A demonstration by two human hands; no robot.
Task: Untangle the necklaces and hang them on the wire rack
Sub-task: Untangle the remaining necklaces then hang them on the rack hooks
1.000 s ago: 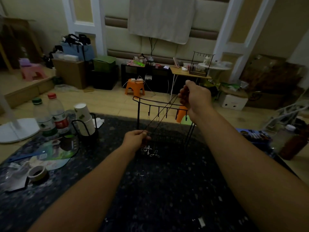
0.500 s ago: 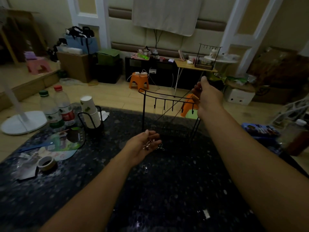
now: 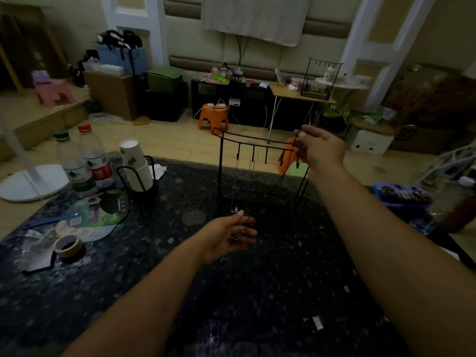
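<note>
Black wire rack [image 3: 260,173] stands mid-frame on the dark bench [image 3: 257,292]. Right hand [image 3: 322,150] pinches a necklace cord [image 3: 296,148] at its right end; left hand [image 3: 226,238], fingers relaxed, cradles silver pendants [image 3: 238,234] below.

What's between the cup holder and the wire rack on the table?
Head view: only bare dark tabletop lies between the cup holder and the wire rack; a crumpled white tissue sits just behind the holder.

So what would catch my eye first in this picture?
The black wire rack at the middle of the dark table, with the right hand pinching a thin cord at its top right corner. Below it, the left hand cups small shiny pendants. Left: two water bottles.
</note>
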